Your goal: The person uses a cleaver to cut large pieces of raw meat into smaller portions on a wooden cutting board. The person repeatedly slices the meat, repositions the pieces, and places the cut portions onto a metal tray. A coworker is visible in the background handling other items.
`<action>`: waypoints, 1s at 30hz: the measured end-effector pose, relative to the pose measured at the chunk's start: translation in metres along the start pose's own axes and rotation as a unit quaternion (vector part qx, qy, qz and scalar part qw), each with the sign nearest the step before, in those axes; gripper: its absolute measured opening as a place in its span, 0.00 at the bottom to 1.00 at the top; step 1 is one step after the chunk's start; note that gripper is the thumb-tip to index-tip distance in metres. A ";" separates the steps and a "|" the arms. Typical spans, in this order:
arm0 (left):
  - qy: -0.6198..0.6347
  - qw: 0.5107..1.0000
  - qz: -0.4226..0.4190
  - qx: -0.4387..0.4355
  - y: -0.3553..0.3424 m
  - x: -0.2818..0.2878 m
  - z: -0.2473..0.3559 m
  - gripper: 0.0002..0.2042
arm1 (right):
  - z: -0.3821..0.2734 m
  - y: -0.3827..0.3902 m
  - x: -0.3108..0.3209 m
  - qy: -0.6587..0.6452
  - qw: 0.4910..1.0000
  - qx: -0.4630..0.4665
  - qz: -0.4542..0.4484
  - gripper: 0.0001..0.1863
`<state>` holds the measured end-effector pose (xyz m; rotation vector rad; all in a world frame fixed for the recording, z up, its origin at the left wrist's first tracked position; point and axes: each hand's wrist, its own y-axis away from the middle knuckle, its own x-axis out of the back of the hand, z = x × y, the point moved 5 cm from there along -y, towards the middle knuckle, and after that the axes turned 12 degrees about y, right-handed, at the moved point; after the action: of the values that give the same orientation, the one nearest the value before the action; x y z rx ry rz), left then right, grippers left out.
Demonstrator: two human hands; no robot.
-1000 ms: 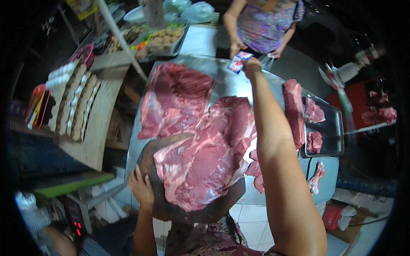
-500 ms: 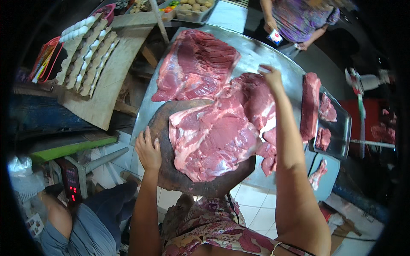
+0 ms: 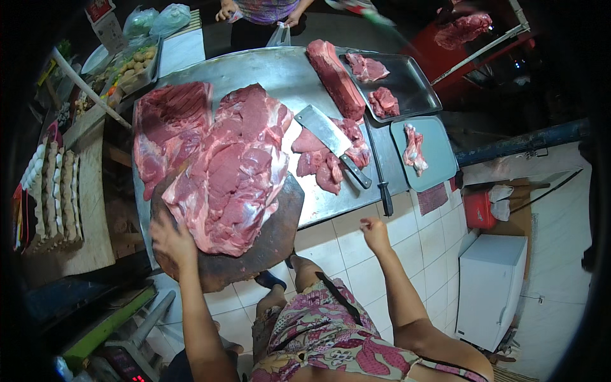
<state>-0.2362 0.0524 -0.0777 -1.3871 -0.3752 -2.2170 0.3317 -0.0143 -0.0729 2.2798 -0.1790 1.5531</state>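
Observation:
A large slab of raw meat (image 3: 235, 172) lies over the round wooden chopping block (image 3: 280, 232) and onto the metal table. My left hand (image 3: 173, 243) rests at the block's near left edge, fingers spread and slightly blurred, beside the meat. My right hand (image 3: 377, 234) is over the tiled floor off the table's near edge, empty, its index finger out and the other fingers loosely bent. Closest to it is the black handle of a long thin rod-like tool (image 3: 378, 159). A cleaver (image 3: 328, 135) lies on smaller meat pieces (image 3: 328, 172).
Another meat slab (image 3: 170, 124) lies at left. A long meat strip (image 3: 336, 79), a metal tray (image 3: 414, 83) and a grey-green tray (image 3: 433, 153) holding a bony piece are at right. Egg trays (image 3: 57, 191) stand far left. Across the table (image 3: 245, 67), a person holds a plastic bag (image 3: 280, 35).
My view has swung to the right. My right hand has drawn back from the far meat to beyond the table's near edge. The meat slab's far part now lies more stretched out; my left hand stays by the block.

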 end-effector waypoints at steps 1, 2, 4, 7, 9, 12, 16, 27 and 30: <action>0.045 0.991 0.025 -0.123 0.003 -0.001 0.032 0.33 | 0.005 -0.005 0.007 0.034 0.999 0.023 0.036 0.13; 0.064 0.982 -0.015 -0.174 0.007 -0.008 0.057 0.34 | 0.005 -0.014 0.012 0.066 0.994 0.047 0.069 0.15; 0.048 0.978 -0.089 -0.183 0.018 -0.025 0.092 0.35 | -0.004 -0.041 0.020 0.052 0.987 0.091 0.121 0.21; 0.001 0.983 -0.068 -0.171 0.029 -0.023 0.104 0.36 | -0.036 -0.088 0.021 0.152 0.957 0.193 0.154 0.27; 0.029 0.986 -0.041 -0.159 0.041 -0.016 0.092 0.37 | -0.052 -0.119 0.010 0.215 0.945 0.210 0.130 0.33; 0.167 0.983 0.075 -0.021 0.072 -0.013 0.059 0.35 | -0.063 -0.156 -0.014 0.259 0.936 0.226 0.076 0.38; 0.363 0.916 0.089 0.143 0.091 -0.025 0.030 0.33 | -0.062 -0.190 -0.030 0.189 0.951 0.239 0.049 0.39; 0.487 0.829 0.047 0.270 0.087 -0.012 0.019 0.28 | -0.104 -0.054 0.026 -0.413 0.890 0.133 -0.140 0.20; 0.451 0.854 0.094 0.242 0.095 -0.008 -0.001 0.18 | -0.156 -0.009 0.023 -0.387 0.891 0.143 -0.192 0.08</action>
<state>-0.1825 -0.0252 -0.0882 -0.0517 -0.3789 -2.1221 0.2075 0.0546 -0.0044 2.8260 0.3038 0.4388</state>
